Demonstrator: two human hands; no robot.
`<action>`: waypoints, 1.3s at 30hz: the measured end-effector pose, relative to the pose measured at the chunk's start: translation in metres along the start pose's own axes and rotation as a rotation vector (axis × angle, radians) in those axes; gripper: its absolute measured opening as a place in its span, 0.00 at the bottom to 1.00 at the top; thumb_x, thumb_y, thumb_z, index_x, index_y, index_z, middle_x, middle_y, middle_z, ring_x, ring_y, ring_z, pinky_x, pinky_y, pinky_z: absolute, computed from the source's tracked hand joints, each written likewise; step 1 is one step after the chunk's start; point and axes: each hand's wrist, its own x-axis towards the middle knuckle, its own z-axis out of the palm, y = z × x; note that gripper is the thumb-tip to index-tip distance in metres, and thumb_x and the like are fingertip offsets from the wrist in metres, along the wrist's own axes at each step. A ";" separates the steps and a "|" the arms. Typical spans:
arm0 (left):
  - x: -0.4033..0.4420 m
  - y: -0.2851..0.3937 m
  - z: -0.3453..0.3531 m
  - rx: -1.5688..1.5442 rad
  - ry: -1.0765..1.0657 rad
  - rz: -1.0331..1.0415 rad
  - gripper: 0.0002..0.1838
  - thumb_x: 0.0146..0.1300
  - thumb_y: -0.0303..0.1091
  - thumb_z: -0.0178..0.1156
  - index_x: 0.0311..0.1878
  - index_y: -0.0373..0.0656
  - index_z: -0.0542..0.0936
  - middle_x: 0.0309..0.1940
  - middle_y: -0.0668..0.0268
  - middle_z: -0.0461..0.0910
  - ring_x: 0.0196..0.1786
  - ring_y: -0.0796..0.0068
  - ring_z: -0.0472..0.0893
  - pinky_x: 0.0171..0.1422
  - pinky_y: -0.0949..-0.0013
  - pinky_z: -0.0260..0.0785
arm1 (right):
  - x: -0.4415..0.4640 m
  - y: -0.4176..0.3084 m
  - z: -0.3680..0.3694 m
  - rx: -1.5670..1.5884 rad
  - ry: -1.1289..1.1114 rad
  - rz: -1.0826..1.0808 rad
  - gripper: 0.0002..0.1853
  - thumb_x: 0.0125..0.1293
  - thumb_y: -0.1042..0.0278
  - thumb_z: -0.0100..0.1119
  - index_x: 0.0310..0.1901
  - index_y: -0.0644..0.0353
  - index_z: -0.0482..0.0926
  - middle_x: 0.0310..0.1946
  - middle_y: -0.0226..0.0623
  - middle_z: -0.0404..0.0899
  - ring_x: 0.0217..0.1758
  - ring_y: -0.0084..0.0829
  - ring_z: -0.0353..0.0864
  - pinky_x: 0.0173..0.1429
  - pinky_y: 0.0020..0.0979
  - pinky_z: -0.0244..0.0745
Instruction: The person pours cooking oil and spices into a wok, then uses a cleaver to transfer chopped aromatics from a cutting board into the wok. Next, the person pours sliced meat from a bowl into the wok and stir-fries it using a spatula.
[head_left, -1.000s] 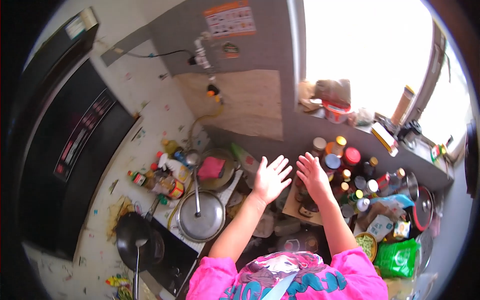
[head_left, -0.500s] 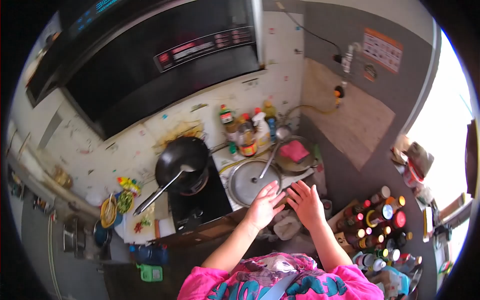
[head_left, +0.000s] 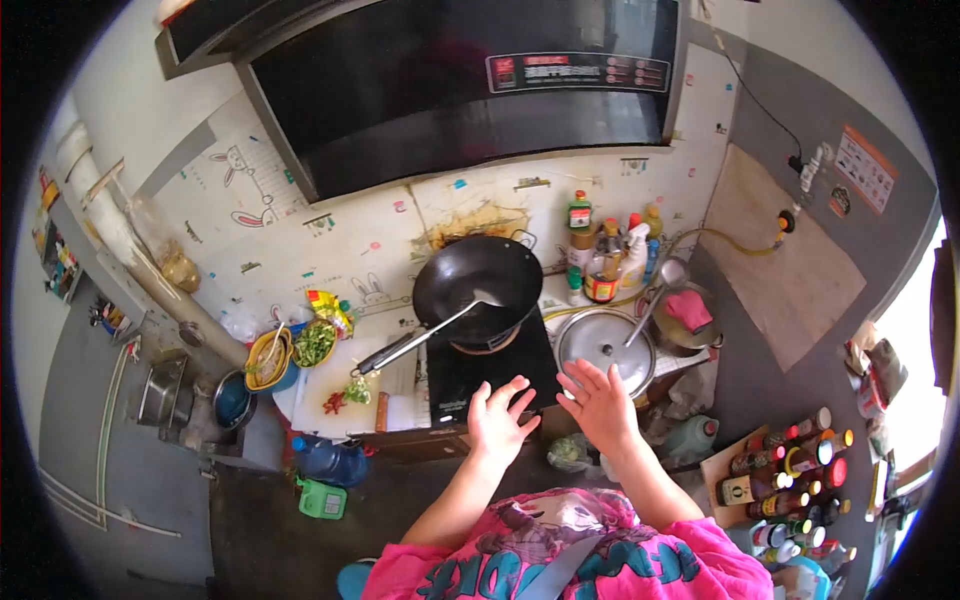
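Note:
My left hand (head_left: 499,424) is raised in front of the black cooktop (head_left: 470,385), fingers spread, holding nothing. Beside it, palm up, my right hand (head_left: 602,408) hangs open near the round metal lid (head_left: 585,345), its fingers apart and empty. On the cooktop sits a black wok (head_left: 450,275), a metal spatula (head_left: 430,338) resting in it. Right of the lid stands a pot (head_left: 690,340) with a pink cloth (head_left: 689,310) and a ladle (head_left: 674,272). Chopped green and red pieces (head_left: 350,394) lie on the board left of the wok.
Sauce bottles (head_left: 604,262) line the wall behind the lid. Many jars (head_left: 790,470) crowd the right side. A bowl of greens (head_left: 315,343) is at the left, above a blue water jug (head_left: 330,462) and green container (head_left: 321,499) on the floor. A range hood (head_left: 450,90) hangs overhead.
The view has swung left from the window and jars to the wok and cooktop. Both hands remain raised and open, now slightly farther apart.

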 end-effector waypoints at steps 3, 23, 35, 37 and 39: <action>-0.012 0.029 -0.019 0.064 0.017 0.024 0.33 0.60 0.62 0.38 0.60 0.48 0.67 0.64 0.69 0.61 0.66 0.66 0.56 0.64 0.50 0.44 | 0.011 0.028 0.023 -0.021 -0.061 0.010 0.34 0.67 0.42 0.36 0.64 0.62 0.55 0.66 0.42 0.55 0.69 0.40 0.54 0.68 0.44 0.51; -0.026 0.119 -0.127 0.113 0.208 0.191 0.38 0.62 0.64 0.37 0.70 0.53 0.50 0.68 0.65 0.55 0.69 0.65 0.54 0.66 0.53 0.46 | 0.074 0.137 0.085 -0.101 -0.021 0.267 0.32 0.68 0.43 0.35 0.63 0.61 0.57 0.64 0.43 0.58 0.67 0.41 0.57 0.67 0.43 0.53; 0.004 0.137 -0.189 0.659 0.425 0.727 0.26 0.64 0.33 0.52 0.64 0.38 0.60 0.62 0.59 0.60 0.65 0.68 0.59 0.69 0.67 0.46 | 0.117 0.156 0.087 -0.154 -0.077 0.437 0.34 0.70 0.45 0.29 0.67 0.65 0.46 0.67 0.46 0.50 0.70 0.42 0.50 0.70 0.42 0.48; 0.012 0.145 -0.199 0.663 0.391 0.782 0.26 0.62 0.31 0.54 0.63 0.38 0.61 0.62 0.59 0.61 0.65 0.67 0.59 0.68 0.66 0.47 | 0.122 0.159 0.088 -0.131 -0.078 0.443 0.34 0.70 0.45 0.29 0.67 0.65 0.46 0.67 0.46 0.50 0.70 0.41 0.50 0.70 0.42 0.48; 0.013 0.161 -0.203 1.068 0.466 0.911 0.28 0.56 0.25 0.57 0.61 0.39 0.63 0.60 0.55 0.63 0.63 0.61 0.62 0.66 0.62 0.52 | 0.125 0.166 0.090 -0.113 -0.066 0.442 0.34 0.70 0.46 0.29 0.67 0.66 0.46 0.67 0.45 0.50 0.70 0.41 0.50 0.70 0.42 0.48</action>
